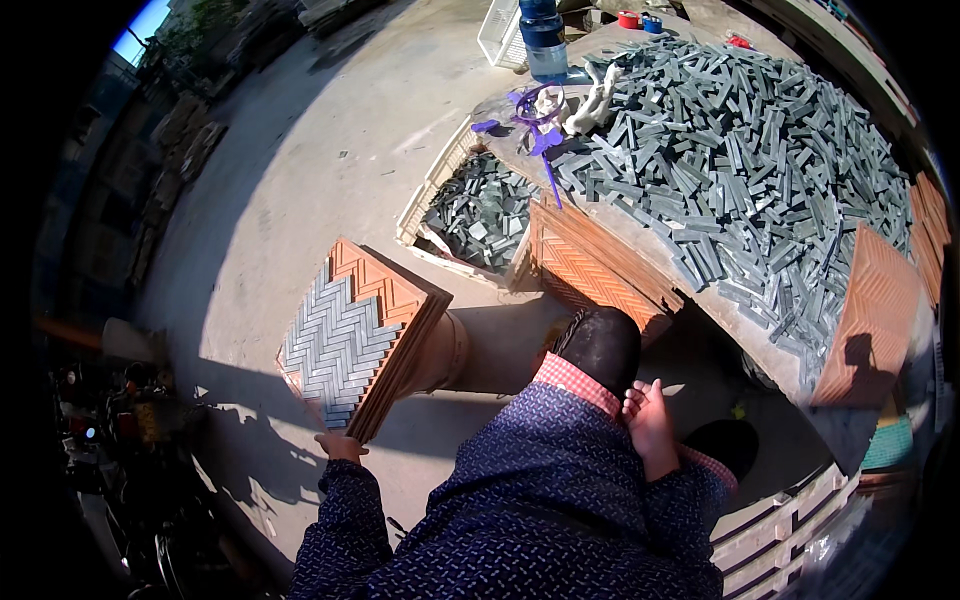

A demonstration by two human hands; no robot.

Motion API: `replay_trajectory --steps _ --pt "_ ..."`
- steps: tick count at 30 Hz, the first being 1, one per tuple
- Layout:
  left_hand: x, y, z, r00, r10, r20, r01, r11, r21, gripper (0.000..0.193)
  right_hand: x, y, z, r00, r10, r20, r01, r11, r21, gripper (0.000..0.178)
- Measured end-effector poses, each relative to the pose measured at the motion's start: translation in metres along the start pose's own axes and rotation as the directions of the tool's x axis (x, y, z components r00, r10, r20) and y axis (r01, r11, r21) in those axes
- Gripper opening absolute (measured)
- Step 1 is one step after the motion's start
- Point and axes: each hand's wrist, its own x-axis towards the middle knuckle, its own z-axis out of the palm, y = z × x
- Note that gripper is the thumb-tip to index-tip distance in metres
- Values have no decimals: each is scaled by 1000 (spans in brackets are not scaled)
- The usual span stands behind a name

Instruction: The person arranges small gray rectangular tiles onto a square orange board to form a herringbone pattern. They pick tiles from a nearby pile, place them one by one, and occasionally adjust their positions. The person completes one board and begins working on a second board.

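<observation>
A stack of orange herringbone moulds [433, 310] stands on a round drum-like support in front of me. Grey stone strips [340, 340] fill most of the top mould in a zigzag pattern; bare orange grooves show at its far right side. My left hand [343, 447] holds the near corner of that mould, its fingers partly hidden by the edge. Beside my knee, my right hand [648, 418] rests with loosely bent fingers a little apart, and I see nothing in it.
Loose grey strips [740, 150] cover the table at right. Below its left end are a cream crate [408, 222] of stone pieces and leaning orange moulds [590, 260]. A blue water bottle [543, 45] and a purple fan-like object [545, 125] sit at the far edge. A slatted pallet [780, 535] lies near right.
</observation>
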Motion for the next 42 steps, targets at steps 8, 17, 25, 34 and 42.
replay_trajectory --steps 8,17,25,34,42 --pt "-15 12 -7 983 -114 144 103 992 79 78 -2 1 2 1000 -5 24 5 1000 2 45" --pt "-37 18 68 545 758 359 -751 251 611 45 -12 -20 -1 982 -187 -20 187 980 68 41" --pt "-173 -87 133 15 345 938 -1000 8 13 39 -73 -125 4 673 -704 -226 731 680 59 54" --pt "-247 -152 108 -70 -84 994 -981 188 -53 30 -107 -196 -60 318 -665 -676 839 529 -126 61" --pt "-221 -165 89 -57 -119 991 -935 354 -12 32 -104 -223 -85 606 -513 -609 639 769 -12 70"
